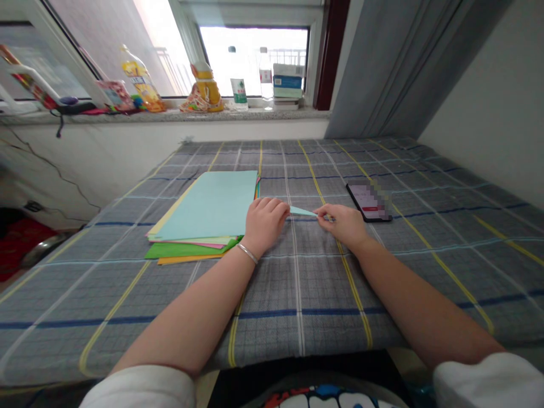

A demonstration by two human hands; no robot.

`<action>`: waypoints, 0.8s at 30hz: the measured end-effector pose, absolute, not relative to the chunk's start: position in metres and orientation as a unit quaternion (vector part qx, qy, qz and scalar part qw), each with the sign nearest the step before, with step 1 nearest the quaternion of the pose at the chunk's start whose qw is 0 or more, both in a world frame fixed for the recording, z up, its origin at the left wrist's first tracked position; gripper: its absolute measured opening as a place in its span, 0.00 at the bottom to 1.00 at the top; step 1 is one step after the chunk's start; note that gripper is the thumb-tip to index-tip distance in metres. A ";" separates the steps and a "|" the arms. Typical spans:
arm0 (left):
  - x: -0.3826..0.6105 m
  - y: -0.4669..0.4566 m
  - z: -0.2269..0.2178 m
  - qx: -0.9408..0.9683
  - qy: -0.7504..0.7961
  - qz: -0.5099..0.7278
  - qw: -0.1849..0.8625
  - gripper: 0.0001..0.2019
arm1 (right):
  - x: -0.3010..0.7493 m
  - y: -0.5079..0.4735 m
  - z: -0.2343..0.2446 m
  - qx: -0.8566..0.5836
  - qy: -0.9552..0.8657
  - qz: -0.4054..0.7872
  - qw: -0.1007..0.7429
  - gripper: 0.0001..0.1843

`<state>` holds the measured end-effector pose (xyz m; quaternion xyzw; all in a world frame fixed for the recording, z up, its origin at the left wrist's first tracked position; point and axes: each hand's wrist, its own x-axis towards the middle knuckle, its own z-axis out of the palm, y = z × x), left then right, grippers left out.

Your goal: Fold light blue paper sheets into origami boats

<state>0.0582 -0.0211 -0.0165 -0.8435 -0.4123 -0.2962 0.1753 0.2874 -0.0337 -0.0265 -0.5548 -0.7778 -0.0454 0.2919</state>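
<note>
Between my two hands stretches a small, narrow piece of light blue paper [302,211], tapering toward the right. My left hand [266,224], with a silver bangle at the wrist, is closed on its left end, beside the paper stack. The fingertips of my right hand [342,224] pinch its thin right end. Left of my left hand lies a stack of coloured paper [208,207], light blue on top, with green, yellow, pink and orange edges showing below. Most of the small piece's left part is hidden by my left fingers.
A phone [369,202] with a lit screen lies right of my right hand on the plaid cloth [272,164]. Along the windowsill stand a yellow drink bottle [142,79], a yellow container [207,88], a white-green tube [239,93], clear bottles and stacked boxes [288,82].
</note>
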 end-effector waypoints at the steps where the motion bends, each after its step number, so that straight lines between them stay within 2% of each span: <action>1: 0.058 -0.021 -0.016 -0.843 -0.415 -0.293 0.176 0.09 | 0.287 -0.034 -0.027 -0.560 -0.774 -0.047 0.290 0.06; 9: 0.051 -0.016 -0.017 -0.831 -0.431 -0.305 0.173 0.09 | 0.294 -0.031 -0.029 -0.583 -0.752 -0.038 0.304 0.05; 12: 0.046 -0.012 -0.019 -0.817 -0.449 -0.325 0.160 0.08 | 0.300 -0.028 -0.031 -0.598 -0.725 -0.032 0.341 0.05; 15: 0.048 -0.012 -0.021 -0.831 -0.435 -0.312 0.152 0.08 | 0.296 -0.030 -0.028 -0.545 -0.750 -0.044 0.373 0.06; 18: 0.057 -0.018 -0.021 -0.853 -0.398 -0.298 0.156 0.09 | 0.283 -0.036 -0.023 -0.476 -0.808 -0.063 0.342 0.11; 24: 0.071 -0.029 -0.022 -0.874 -0.357 -0.292 0.152 0.10 | 0.267 -0.042 -0.021 -0.450 -0.834 -0.069 0.313 0.08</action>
